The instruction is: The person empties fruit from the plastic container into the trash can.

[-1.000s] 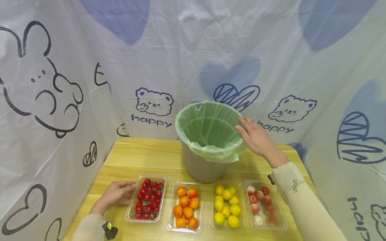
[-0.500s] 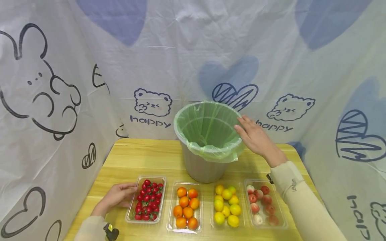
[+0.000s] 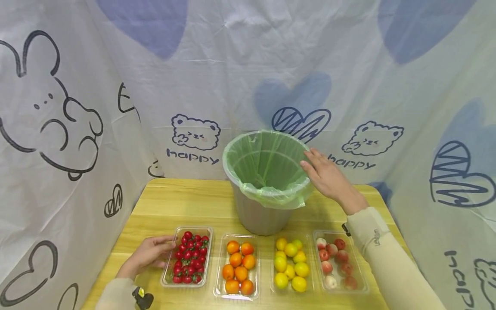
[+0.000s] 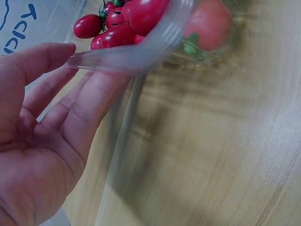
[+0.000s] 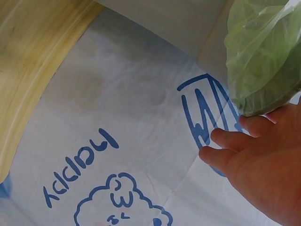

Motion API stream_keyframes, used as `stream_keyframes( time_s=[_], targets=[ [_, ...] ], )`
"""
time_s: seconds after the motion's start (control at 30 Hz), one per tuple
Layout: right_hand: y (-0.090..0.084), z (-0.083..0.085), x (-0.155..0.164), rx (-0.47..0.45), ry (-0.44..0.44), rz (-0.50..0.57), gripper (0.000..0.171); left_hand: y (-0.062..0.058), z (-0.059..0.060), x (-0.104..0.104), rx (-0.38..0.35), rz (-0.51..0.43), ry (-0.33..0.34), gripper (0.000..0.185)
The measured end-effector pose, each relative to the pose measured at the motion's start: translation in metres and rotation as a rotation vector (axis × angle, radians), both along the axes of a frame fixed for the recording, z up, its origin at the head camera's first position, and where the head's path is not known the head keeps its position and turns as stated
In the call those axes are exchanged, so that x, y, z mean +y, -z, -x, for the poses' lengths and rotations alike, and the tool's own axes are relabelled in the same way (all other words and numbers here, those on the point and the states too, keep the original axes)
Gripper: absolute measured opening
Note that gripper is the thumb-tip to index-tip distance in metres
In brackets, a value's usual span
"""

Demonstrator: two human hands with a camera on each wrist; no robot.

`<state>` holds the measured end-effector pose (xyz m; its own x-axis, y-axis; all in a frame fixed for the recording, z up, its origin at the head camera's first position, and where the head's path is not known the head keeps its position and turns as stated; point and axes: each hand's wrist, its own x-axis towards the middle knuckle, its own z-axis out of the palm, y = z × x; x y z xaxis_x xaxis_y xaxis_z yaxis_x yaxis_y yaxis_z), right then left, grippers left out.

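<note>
Resting right hand (image 3: pixel 327 176) on bin (image 3: pixel 263 215), left hand (image 3: pixel 149 255) touching tomato tray (image 3: pixel 188 260)

A grey round plastic bin (image 3: pixel 260 215) stands upright at the back middle of the desk, open at the top, lined with a thin pale green plastic bag (image 3: pixel 267 165) whose edge is folded out over the rim and hangs crumpled down the front. At the front left of the desk lies a clear, shallow rectangular plastic tray (image 3: pixel 169 271), flat, filled with small red cherry tomatoes (image 3: pixel 189 257), some with green stems, heaped in one loose layer
</note>
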<state>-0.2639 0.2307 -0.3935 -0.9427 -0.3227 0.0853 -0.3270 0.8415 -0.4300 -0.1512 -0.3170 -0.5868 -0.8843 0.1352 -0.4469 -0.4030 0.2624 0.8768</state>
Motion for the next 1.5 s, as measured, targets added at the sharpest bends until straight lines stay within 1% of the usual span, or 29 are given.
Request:
stream_keyframes(
  time_s=[0.07,0.3,0.5,0.8,0.9,1.0,1.1,1.27,1.5],
  targets=[
    [0.000,0.000,0.000,-0.004,0.000,0.000,0.076,0.000,0.000,0.000,-0.002,-0.005,-0.007,0.055],
    [0.001,0.001,0.000,-0.003,0.003,0.005,0.077,-0.002,0.000,0.000,0.020,-0.014,0.004,0.055],
    [0.001,0.001,0.000,-0.002,-0.002,0.008,0.076,-0.006,0.002,0.000,0.032,0.009,-0.016,0.053],
    [-0.001,0.002,-0.001,0.003,-0.003,0.009,0.076,-0.023,0.006,0.004,0.086,0.052,-0.045,0.049],
    [-0.001,0.002,-0.001,-0.001,-0.003,0.005,0.077,-0.029,0.010,0.004,0.094,0.051,-0.043,0.049],
    [-0.001,0.002,-0.001,-0.002,-0.004,0.005,0.077,-0.036,0.016,0.003,0.104,0.054,-0.043,0.051],
    [-0.001,0.001,-0.001,-0.003,-0.002,0.007,0.077,-0.046,0.023,0.003,0.125,0.057,-0.041,0.051],
    [-0.001,0.000,0.000,-0.012,0.006,0.010,0.077,-0.068,0.034,0.003,0.156,0.074,-0.047,0.050],
    [-0.001,-0.001,-0.001,-0.014,0.007,0.007,0.077,-0.095,0.046,0.002,0.201,0.105,-0.020,0.050]
  ],
)
